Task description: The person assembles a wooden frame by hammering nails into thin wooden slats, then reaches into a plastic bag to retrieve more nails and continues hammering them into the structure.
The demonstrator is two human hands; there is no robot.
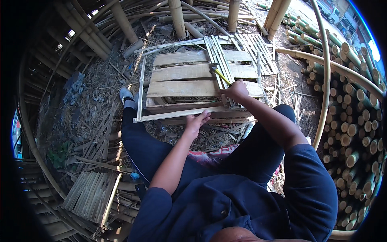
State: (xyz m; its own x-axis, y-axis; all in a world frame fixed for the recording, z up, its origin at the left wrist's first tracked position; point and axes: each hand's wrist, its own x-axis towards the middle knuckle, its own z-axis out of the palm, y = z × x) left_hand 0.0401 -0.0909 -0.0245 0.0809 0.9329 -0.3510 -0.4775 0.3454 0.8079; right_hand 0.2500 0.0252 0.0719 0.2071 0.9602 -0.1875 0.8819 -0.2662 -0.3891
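Observation:
A low wooden slatted crate (177,74) stands in front of me, with a bamboo strip frame (141,86) lying over its top. Thin bamboo slats (217,60) run across the frame, right of the middle. My right hand (237,89) is closed round the yellow handle of a hammer (219,74), above the right part of the crate. The hammer's dark head points away to the left, over the slats. At the frame's near edge, my left hand (196,122) has its fingers curled against the near bamboo strip (169,115). Its palm faces partly up.
Cut bamboo poles (350,129) are piled high on the right behind curved bamboo rails (324,72). A bundle of split bamboo slats (86,195) lies at the lower left. Upright bamboo posts (176,18) stand beyond the crate, and shavings litter the ground (100,103).

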